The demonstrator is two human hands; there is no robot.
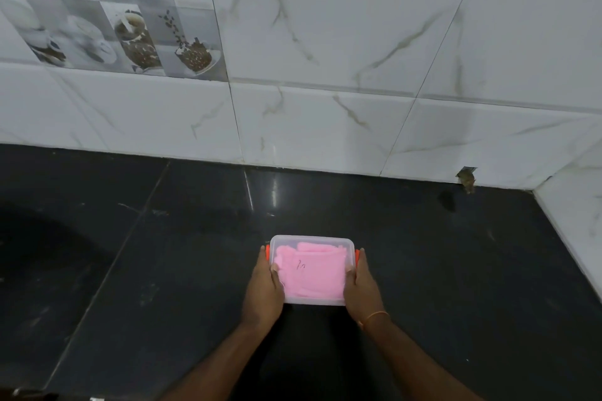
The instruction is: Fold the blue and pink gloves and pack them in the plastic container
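1. You are holding the plastic container [311, 270] between both hands on the dark countertop [163, 270], with its long axis running away from you toward the tiled wall [325, 124].
2. Your left hand [264, 290] is gripping the left long side and your right hand [361, 290] the right one, so the box is lying directly between your fingers and equally near to each hand.
3. Your thumbs are pressing on the lid's edges; your other fingers are curling down around the sides, close together.
4. An orange clip [267, 252] is showing just past your left fingertips and another just past your right, so I judge that latching is the coming move.
5. The pink gloves [309, 273] are lying folded inside, soft and knitted-looking under the cloudy, rounded, rigid lid.
6. The blue gloves are not showing; I cannot tell whether they are lying underneath.
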